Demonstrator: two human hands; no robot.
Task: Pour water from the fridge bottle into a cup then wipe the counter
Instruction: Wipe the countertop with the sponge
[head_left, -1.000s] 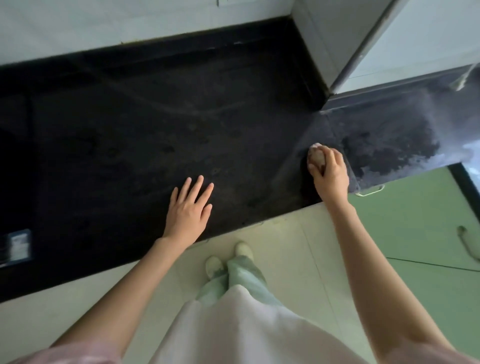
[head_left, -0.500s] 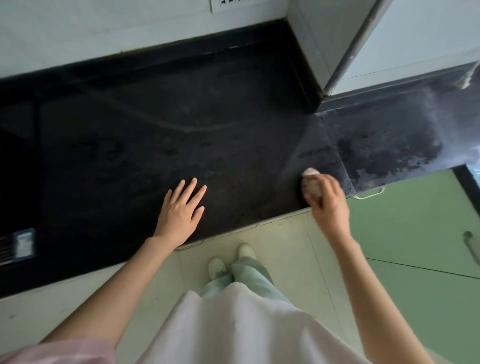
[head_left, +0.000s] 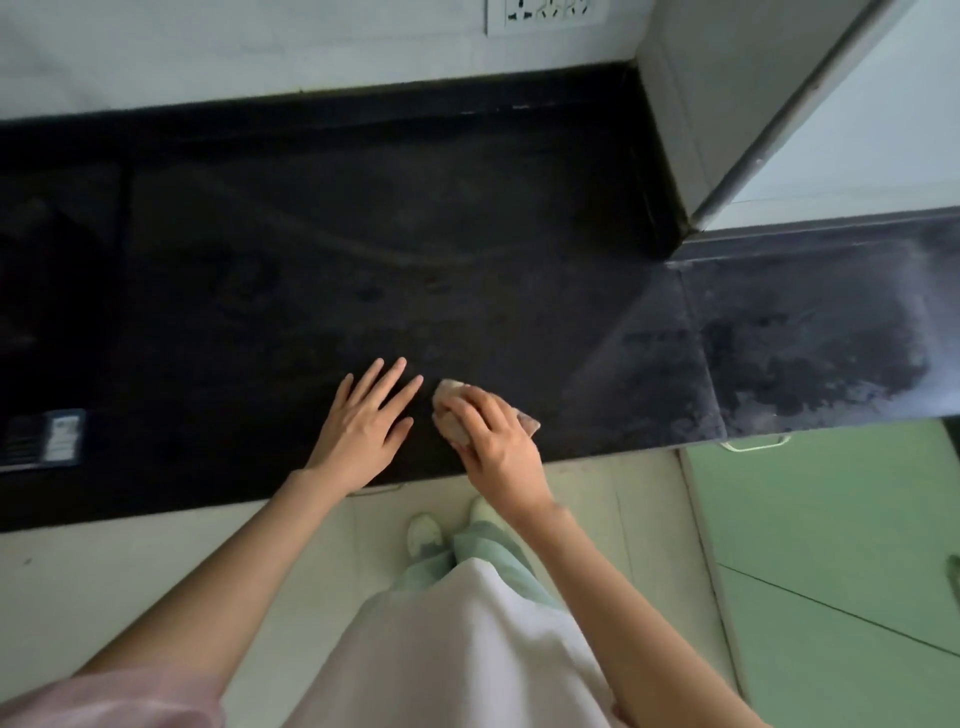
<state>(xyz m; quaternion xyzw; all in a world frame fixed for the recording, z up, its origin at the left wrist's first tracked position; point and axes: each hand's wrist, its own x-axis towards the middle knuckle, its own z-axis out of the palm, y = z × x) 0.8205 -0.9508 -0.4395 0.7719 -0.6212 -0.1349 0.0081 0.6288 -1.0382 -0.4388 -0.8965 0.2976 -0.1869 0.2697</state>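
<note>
Counter: dark; streaked dull at 3 o'clock; overlap strokes, press evenly
Left hand: flat, fingers spread, holding nothing; bracing
Right hand: closed over cloth
Cloth: bunched; near front edge, 6 o'clock

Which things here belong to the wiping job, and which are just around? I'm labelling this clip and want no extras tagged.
In the job:
- crumpled pinkish cloth, gripped by the right hand
- black stone counter
- left hand, flat on the counter

Just around:
- white wall socket
- small label at the counter's left edge
- green cabinet door
</note>
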